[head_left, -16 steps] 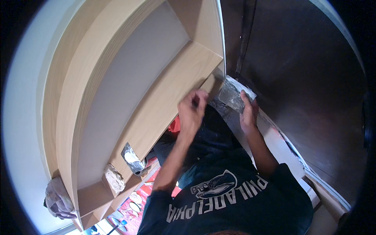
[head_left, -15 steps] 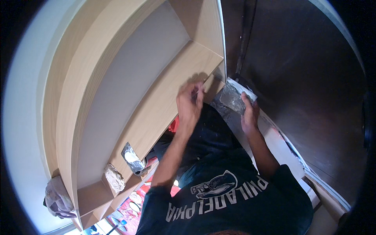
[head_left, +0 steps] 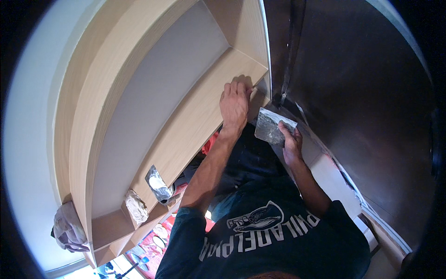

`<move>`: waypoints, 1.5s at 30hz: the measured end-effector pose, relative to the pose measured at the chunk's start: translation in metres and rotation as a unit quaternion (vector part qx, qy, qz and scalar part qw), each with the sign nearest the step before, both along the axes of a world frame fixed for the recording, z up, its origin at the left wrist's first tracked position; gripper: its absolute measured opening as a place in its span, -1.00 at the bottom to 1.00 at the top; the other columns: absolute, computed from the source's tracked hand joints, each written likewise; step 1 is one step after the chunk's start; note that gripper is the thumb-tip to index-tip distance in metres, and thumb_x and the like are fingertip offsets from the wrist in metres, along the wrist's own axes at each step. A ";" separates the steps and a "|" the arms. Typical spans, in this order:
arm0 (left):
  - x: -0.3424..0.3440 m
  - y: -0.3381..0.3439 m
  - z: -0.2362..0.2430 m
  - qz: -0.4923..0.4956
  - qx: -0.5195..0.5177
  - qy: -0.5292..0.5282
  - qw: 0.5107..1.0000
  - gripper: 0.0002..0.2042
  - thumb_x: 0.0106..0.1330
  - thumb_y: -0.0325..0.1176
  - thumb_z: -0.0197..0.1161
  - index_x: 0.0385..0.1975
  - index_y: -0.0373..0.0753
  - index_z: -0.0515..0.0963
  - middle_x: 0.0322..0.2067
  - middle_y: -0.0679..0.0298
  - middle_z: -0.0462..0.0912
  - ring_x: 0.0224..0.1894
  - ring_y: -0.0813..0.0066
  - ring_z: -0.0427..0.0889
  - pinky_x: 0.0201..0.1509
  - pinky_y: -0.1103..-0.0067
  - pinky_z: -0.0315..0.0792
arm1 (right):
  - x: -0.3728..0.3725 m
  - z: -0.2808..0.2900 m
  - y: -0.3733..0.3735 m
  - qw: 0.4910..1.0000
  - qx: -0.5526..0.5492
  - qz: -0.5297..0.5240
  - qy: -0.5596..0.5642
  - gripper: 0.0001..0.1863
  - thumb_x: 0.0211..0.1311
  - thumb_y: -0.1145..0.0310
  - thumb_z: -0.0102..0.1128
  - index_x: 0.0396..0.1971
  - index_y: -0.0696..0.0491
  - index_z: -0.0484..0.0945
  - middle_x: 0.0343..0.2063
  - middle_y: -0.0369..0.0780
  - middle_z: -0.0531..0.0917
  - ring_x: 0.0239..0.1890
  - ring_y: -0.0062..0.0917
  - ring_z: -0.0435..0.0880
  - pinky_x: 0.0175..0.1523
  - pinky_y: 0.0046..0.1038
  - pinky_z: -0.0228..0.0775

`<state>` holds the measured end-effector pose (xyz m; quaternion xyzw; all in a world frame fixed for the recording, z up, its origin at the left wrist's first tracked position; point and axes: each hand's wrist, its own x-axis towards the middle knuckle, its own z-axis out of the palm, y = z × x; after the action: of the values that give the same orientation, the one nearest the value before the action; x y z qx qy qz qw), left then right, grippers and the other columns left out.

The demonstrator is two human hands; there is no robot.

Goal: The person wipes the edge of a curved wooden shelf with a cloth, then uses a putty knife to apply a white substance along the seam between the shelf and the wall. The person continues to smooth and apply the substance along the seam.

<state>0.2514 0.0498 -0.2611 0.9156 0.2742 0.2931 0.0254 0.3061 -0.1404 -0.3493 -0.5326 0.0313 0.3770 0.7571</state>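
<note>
While the left hand [head_left: 236, 106] bends over the shelf [head_left: 197, 116], its grip too hidden to tell, the right hand [head_left: 291, 145] clamps a smeared plate [head_left: 270, 128] beside the shelf; at the shelf's front edge, a metal sheet [head_left: 151, 175] carries white paste [head_left: 157, 182].

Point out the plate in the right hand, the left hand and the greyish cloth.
Plate [head_left: 268, 129]: head view, on the middle of its dark face.
Left hand [head_left: 234, 108]: head view, on its back.
Cloth [head_left: 70, 228]: head view, on its bunched folds.
</note>
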 end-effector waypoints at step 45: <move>-0.230 -0.086 -0.031 0.130 -0.659 -0.641 0.372 -0.74 0.30 -0.14 0.27 -0.18 -0.18 0.54 -0.25 0.33 0.63 -0.20 0.55 0.60 -0.17 0.56 0.48 | -0.023 0.017 0.114 0.906 0.030 0.421 -0.025 -0.36 0.09 0.21 0.30 0.19 0.06 0.37 0.17 -0.19 0.41 0.20 -0.34 0.36 0.28 -0.24 0.11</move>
<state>0.0217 -0.0359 -0.2917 0.1003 0.3976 0.5188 0.7502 0.2831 -0.0259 -0.3322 -0.4830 -0.2262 0.6478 0.5439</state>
